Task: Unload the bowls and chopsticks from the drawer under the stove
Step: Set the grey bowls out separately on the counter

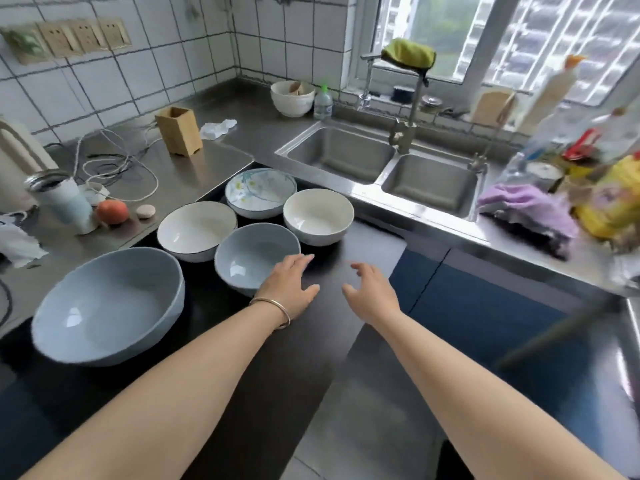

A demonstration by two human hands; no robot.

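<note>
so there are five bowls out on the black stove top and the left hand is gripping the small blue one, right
Not quite. The head view shows five bowls on the black stove top, but the left hand is open beside the small blue bowl, not gripping it. The right hand is open and empty too.

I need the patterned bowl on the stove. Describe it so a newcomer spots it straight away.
Start at the black stove top left of the double steel sink. Five bowls stand on it; take the one farthest back, nearest the tiled corner. This round ceramic bowl alone has pale flowers painted inside, while its neighbours are plain white or plain blue.
</note>
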